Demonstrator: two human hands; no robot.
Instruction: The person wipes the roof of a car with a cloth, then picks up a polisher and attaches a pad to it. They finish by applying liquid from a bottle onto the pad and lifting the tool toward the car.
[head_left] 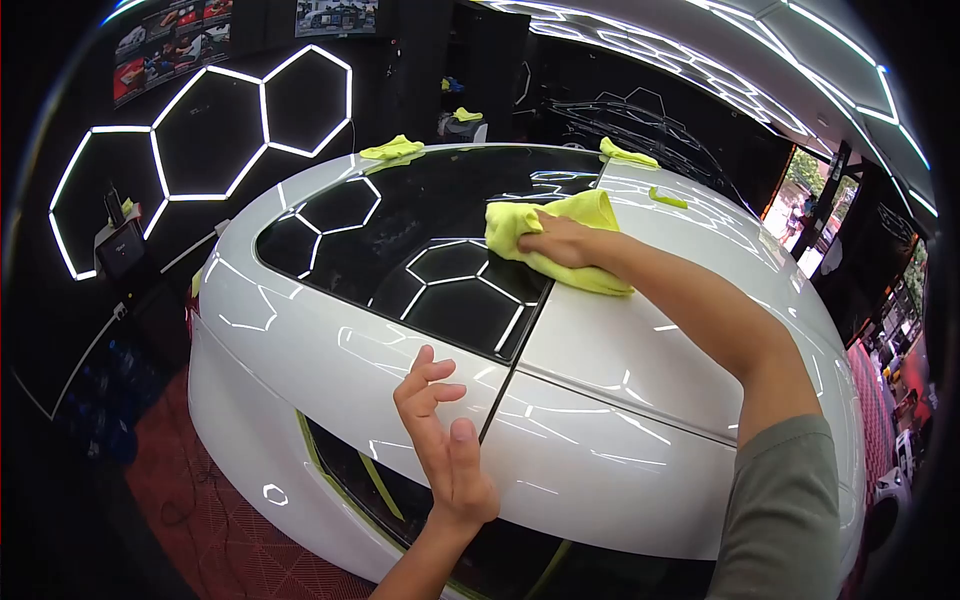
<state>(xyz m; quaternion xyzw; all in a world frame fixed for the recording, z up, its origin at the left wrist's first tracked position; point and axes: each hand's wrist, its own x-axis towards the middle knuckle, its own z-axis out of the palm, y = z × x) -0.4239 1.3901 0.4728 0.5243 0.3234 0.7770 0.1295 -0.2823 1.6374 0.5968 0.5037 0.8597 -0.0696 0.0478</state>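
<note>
My right hand (560, 240) presses a bunched yellow-green microfiber cloth (590, 277) onto the car, its fingers partly buried in the folds. The cloth lies across the seam between the dark rear glass (340, 245) and the white roof (640, 350). Lower down, near the roof's side edge, my left hand (445, 440) is raised with its fingers apart and holds nothing. Whether it touches the white paint (380, 370) I cannot tell. Hexagonal lights reflect in both glass and paint.
More yellow-green cloths rest on the car: one (393, 148) at the far glass edge, another (628, 153) on the far roof. A small green piece (668, 198) lies nearby. A dark car (640, 135) stands behind. Red floor tiles (220, 520) show at lower left, with a cable across them.
</note>
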